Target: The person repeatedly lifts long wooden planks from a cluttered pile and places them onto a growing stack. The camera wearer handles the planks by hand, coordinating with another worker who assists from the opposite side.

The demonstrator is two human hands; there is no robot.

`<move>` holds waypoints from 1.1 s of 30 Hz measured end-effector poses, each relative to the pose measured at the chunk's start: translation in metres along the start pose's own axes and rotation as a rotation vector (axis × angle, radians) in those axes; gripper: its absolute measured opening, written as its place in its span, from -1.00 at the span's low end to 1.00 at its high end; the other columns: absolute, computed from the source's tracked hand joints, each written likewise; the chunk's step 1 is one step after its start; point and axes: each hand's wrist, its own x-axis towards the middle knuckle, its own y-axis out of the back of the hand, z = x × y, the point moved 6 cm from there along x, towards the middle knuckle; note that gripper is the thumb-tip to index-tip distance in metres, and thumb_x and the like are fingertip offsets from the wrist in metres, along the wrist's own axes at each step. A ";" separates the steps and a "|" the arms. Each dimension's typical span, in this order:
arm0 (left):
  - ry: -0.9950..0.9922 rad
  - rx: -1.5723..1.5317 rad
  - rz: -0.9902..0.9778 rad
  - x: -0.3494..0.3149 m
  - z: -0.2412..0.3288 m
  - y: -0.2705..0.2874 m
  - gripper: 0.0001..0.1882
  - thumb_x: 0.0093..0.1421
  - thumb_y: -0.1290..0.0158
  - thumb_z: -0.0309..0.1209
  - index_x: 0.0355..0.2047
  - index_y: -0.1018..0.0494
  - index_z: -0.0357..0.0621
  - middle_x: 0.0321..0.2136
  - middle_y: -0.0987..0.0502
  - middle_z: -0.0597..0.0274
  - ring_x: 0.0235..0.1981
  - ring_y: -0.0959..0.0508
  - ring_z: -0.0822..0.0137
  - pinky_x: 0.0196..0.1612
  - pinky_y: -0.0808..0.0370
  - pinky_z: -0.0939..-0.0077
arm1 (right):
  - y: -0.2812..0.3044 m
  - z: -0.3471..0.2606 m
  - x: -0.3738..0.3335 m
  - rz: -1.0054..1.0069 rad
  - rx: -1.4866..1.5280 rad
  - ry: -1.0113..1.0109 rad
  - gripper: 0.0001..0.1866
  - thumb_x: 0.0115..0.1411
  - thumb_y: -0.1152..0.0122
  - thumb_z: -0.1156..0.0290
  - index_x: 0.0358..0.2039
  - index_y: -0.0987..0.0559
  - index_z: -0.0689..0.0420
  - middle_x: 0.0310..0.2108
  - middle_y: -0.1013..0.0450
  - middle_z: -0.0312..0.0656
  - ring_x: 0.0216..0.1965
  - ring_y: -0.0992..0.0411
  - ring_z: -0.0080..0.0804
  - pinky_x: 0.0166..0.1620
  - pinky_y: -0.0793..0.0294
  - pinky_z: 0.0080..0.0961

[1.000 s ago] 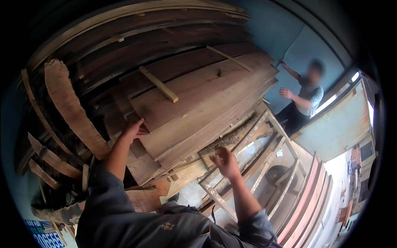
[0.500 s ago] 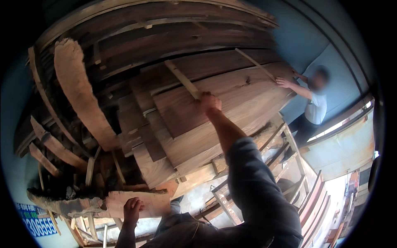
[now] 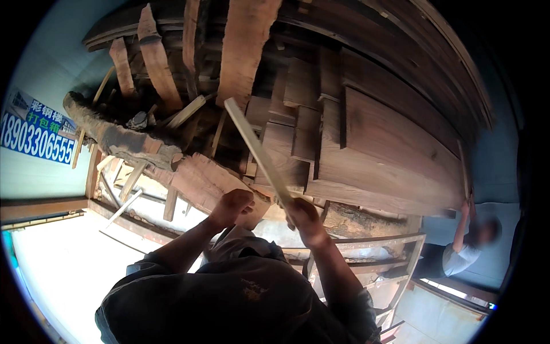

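Note:
My right hand (image 3: 307, 222) grips the lower end of a pale wooden strip (image 3: 258, 150), which slants up and left in the air before the boards. My left hand (image 3: 232, 207) is closed in front of my body, beside the rough-edged plank (image 3: 197, 178); whether its curled fingers hold anything is hidden. Right of the strip lies a stack of wide brown boards (image 3: 395, 149), with shorter board pieces (image 3: 286, 143) at its near left end. At the far right a co-worker (image 3: 461, 249) reaches up to another thin strip (image 3: 463, 166) against the boards' end.
A bark-edged log slab (image 3: 123, 135) runs along the left front. Tall rough slabs (image 3: 243, 49) lean behind it, and long dark planks (image 3: 395, 34) are stacked at the back. A wooden frame (image 3: 415, 252) stands front right. A blue and white sign (image 3: 40, 129) hangs on the left wall.
My right hand has lifted the pale strip off the boards and brought it close to my body. The view has turned left. The co-worker's strip now stands at the boards' far end.

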 end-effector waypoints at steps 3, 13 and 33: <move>0.063 -0.035 0.118 -0.018 -0.017 0.028 -0.71 0.40 -0.04 -0.24 -0.11 -0.47 -0.25 -0.33 -0.57 0.24 -0.35 -0.58 0.43 -0.21 -0.57 0.47 | -0.027 0.003 0.047 0.013 -0.222 -0.066 -0.54 0.32 -0.17 0.00 -0.42 -0.54 0.20 -0.60 -0.31 -0.33 -0.54 -0.25 -0.53 -0.44 -0.25 -0.43; 0.125 -0.086 0.323 -0.097 -0.049 0.086 -0.50 0.42 -0.05 -0.09 0.12 -0.45 -0.28 -0.13 -0.62 0.13 -0.16 -0.64 0.30 -0.03 -0.60 0.39 | -0.127 -0.029 0.048 -0.394 -0.550 0.148 -0.71 0.35 -0.21 0.25 -0.12 -0.54 0.24 -0.37 -0.50 -0.28 -0.34 -0.43 -0.57 -0.23 -0.45 -0.51; -0.216 -0.140 0.121 -0.076 -0.035 0.058 -0.64 0.43 0.01 -0.30 0.13 -0.42 -0.23 -0.12 -0.61 0.10 -0.14 -0.65 0.27 -0.05 -0.59 0.39 | 0.017 0.049 0.003 -0.114 -0.093 0.094 -0.43 0.33 -0.29 0.33 0.25 -0.37 0.31 0.08 -0.51 -0.07 0.03 -0.55 -0.29 0.08 -0.54 -0.33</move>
